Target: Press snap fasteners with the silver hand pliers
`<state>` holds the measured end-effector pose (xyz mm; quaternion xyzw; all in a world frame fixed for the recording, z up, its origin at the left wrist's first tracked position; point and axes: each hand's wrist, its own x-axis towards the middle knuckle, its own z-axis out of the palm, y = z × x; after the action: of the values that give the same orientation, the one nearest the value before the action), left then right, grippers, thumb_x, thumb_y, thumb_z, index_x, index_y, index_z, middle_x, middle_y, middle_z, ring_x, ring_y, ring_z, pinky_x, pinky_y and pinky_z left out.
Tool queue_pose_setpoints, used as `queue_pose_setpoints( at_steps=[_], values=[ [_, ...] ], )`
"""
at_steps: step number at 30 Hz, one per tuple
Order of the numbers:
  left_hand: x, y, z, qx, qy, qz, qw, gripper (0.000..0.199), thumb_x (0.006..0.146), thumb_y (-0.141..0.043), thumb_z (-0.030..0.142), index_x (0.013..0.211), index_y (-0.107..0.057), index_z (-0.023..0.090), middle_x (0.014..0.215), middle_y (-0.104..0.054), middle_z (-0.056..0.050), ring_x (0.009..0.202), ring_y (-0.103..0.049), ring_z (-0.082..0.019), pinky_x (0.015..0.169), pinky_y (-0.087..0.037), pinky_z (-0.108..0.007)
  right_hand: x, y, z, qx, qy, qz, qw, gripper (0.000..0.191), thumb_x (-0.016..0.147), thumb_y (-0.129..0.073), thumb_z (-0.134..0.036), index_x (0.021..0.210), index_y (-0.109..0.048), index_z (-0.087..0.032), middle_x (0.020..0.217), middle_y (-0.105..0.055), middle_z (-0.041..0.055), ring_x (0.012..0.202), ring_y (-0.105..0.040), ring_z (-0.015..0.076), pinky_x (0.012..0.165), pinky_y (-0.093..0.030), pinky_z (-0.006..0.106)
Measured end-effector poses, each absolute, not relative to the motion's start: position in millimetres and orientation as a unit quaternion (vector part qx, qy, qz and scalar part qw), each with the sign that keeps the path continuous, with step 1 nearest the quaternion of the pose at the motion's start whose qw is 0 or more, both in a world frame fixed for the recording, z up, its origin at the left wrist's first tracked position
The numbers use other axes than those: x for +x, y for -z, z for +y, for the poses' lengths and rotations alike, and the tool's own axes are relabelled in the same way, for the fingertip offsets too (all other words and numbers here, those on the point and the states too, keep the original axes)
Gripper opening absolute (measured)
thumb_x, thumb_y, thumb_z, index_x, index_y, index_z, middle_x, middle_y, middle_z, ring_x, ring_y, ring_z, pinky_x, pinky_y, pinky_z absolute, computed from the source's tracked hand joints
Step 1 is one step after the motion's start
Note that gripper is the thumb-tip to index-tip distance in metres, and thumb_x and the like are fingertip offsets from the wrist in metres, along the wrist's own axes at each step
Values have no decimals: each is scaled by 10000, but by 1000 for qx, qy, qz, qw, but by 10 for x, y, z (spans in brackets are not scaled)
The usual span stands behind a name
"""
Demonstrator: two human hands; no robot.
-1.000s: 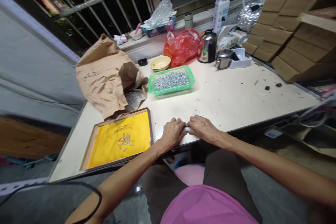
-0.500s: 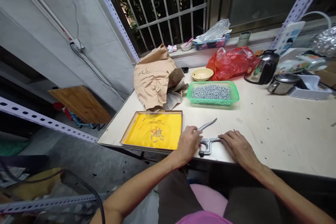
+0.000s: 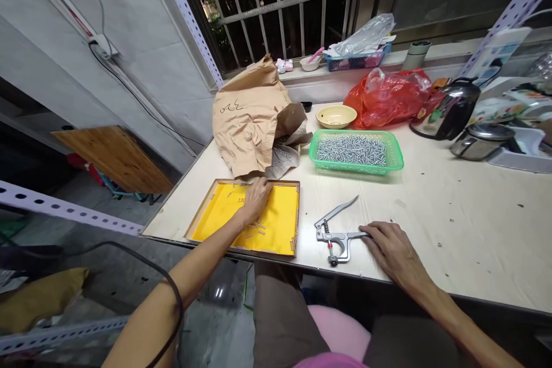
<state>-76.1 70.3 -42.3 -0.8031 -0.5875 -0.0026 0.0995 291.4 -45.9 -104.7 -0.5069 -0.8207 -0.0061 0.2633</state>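
Note:
A pair of silver hand pliers (image 3: 344, 240), like snap-fastener pliers, lies on the table with its handles spread and a spring between them. My right hand (image 3: 394, 250) rests on the tabletop, thumb and fingers closed on the end of the lower handle. Over the shallow tray (image 3: 199, 214) lined with yellow material is my left hand (image 3: 256, 200), its fingers curled down close to the back rim. Whatever those fingertips hold, if anything, is hidden. Small metal pieces (image 3: 260, 232) lie loose on the yellow lining, some along the tray's edges.
Behind the tray stands an open brown paper bag (image 3: 250, 121) with small metal pieces inside. A green basket (image 3: 357, 169) holds many more of them. Farther back are a cream bowl (image 3: 336, 117), a red plastic bag (image 3: 383, 100) and a kettle (image 3: 448, 109).
My left hand has left the pliers and moved left onto the yellow-lined tray. My right hand stays at the handle. Some loose pieces in the tray lie differently. The view has shifted slightly.

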Motion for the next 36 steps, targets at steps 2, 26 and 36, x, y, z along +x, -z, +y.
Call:
queue_pose_setpoints(
  at_steps=[2,26,36],
  values=[
    [-772,401,727,-821,-17,-562,103,249,919,-382,158,1011,-613,173,967,-550,-109,935,-469,-236,692,-386,-318,2911,1030,-459,-512,1,-819,260,263,926,-473,-322,1115,-603,-194,1043,-605,95,972,-525,233,828,-415,382],
    [-212,-75,-657,-820,194,-515,-160,144,861,-452,250,840,-579,186,821,-634,-35,750,-589,-143,716,-445,-252,2260,264,-311,-244,-27,-969,26,113,869,-535,-192,882,-646,-207,947,-562,56,824,-486,173,684,-332,300],
    [275,166,-1171,-869,183,-405,-218,133,866,-434,151,825,-550,203,828,-627,-50,791,-572,-168,715,-458,-274,2068,356,-180,-237,-158,-952,115,100,881,-477,-179,939,-556,-161,897,-577,45,760,-523,136,664,-410,259]
  ],
)
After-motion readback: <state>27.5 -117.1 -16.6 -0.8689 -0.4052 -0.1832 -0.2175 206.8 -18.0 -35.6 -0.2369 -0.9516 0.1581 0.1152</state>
